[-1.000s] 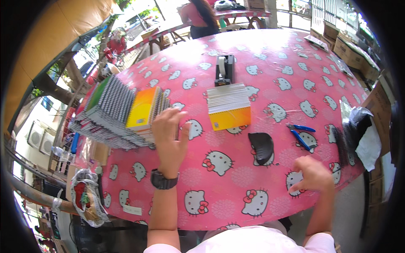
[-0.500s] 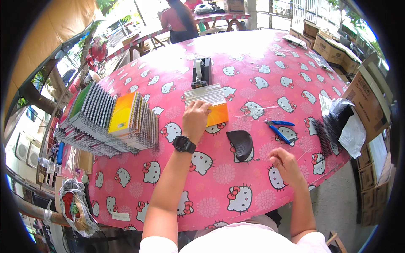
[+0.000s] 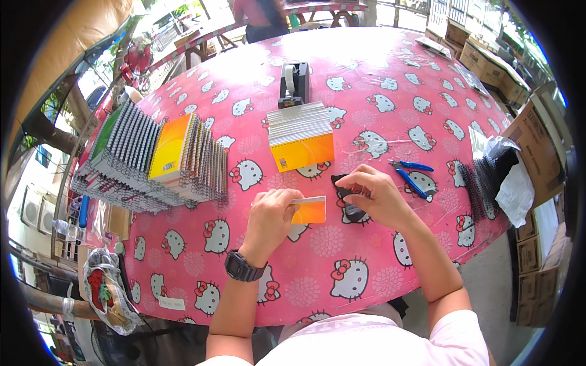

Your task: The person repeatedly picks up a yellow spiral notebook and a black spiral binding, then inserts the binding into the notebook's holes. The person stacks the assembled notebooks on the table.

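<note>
My left hand (image 3: 273, 215), with a black watch on its wrist, grips a small orange notebook (image 3: 310, 211) by its left end, low over the table. In front of me lies a stack of similar orange notebooks (image 3: 303, 152), with pale edges fanned toward the far side. A black half-moon-shaped thing (image 3: 354, 212) rests right of the held notebook, partly covered by my right hand (image 3: 372, 192). The thumb and forefinger of that hand are bent and apart at its upper part. I cannot tell whether they touch it.
Wire-bound notebooks (image 3: 155, 158) stand in stacks at the left. A black tape dispenser (image 3: 294, 84) sits beyond the orange stack. Blue-handled pliers (image 3: 412, 177) lie to the right, short of black binding coils (image 3: 479, 189). Cardboard boxes (image 3: 528, 134) line the right side.
My left hand has come nearer from the stack with one orange notebook. My right hand has moved forward and left, its curled fingers opening over the black half-moon-shaped thing. The view has shifted slightly.
</note>
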The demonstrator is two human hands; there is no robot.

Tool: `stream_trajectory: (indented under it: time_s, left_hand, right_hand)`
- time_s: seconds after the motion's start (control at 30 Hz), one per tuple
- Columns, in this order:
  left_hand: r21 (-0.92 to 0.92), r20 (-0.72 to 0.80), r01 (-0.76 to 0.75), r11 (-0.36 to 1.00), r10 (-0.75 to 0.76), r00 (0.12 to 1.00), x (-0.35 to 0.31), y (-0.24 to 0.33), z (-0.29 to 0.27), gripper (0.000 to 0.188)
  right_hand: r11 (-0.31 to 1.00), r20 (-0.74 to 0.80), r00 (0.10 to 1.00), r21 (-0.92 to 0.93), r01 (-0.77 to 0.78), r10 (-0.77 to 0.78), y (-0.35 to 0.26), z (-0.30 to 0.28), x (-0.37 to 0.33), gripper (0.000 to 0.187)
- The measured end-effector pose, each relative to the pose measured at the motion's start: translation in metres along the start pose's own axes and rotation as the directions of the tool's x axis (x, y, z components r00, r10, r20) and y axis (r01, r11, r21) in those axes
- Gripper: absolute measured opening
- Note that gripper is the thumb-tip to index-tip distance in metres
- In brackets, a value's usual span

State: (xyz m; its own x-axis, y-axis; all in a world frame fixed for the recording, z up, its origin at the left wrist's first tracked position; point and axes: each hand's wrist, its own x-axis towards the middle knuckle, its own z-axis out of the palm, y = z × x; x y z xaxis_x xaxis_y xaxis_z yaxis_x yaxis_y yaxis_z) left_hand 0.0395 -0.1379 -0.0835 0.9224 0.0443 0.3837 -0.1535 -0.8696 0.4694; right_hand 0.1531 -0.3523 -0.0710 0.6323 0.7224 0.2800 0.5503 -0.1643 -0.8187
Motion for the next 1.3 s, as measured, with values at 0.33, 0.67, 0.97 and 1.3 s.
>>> stream_trajectory:
  time_s: [0.33,0.67,0.97,1.3]
  left_hand:
    - [0.067,-0.151,-0.107,0.992,0.116,0.982,-0.019,0.006,0.018,0.011]
    - [0.087,-0.13,-0.092,0.992,0.103,0.986,-0.022,0.003,0.02,0.012]
    - [0.065,-0.173,-0.076,0.995,0.086,0.981,-0.022,0.005,0.021,0.013]
    - [0.069,-0.167,-0.079,0.994,0.09,0.982,-0.023,0.005,0.022,0.014]
  right_hand:
    - [0.998,0.117,0.992,0.047,0.043,-0.049,-0.002,0.017,0.002,0.026]
    - [0.992,0.059,0.994,-0.07,0.101,-0.097,-0.008,0.023,-0.006,0.024]
    - [0.992,0.069,0.989,0.0,0.129,-0.129,-0.009,0.025,-0.006,0.029]
    - [0.997,0.05,0.995,-0.005,0.083,-0.083,-0.005,0.023,-0.008,0.027]
